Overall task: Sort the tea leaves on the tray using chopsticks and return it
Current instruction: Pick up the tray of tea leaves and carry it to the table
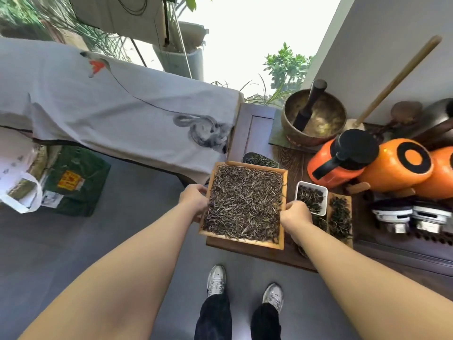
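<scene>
A square wooden tray [241, 242] filled with dry tea leaves [245, 202] sits at the near left corner of a dark wooden cabinet top [291, 163]. My left hand [195, 198] grips the tray's left rim. My right hand [295, 217] grips its right rim. No chopsticks are visible.
A white dish [311, 196] of dark leaves and a small wooden tray [340, 214] of leaves lie right of the tray. Behind stand a brass bowl [313, 119] with a mallet and orange flasks [394, 163]. A cloth-covered table [110, 106] is at left. My shoes [217, 280] are on grey floor.
</scene>
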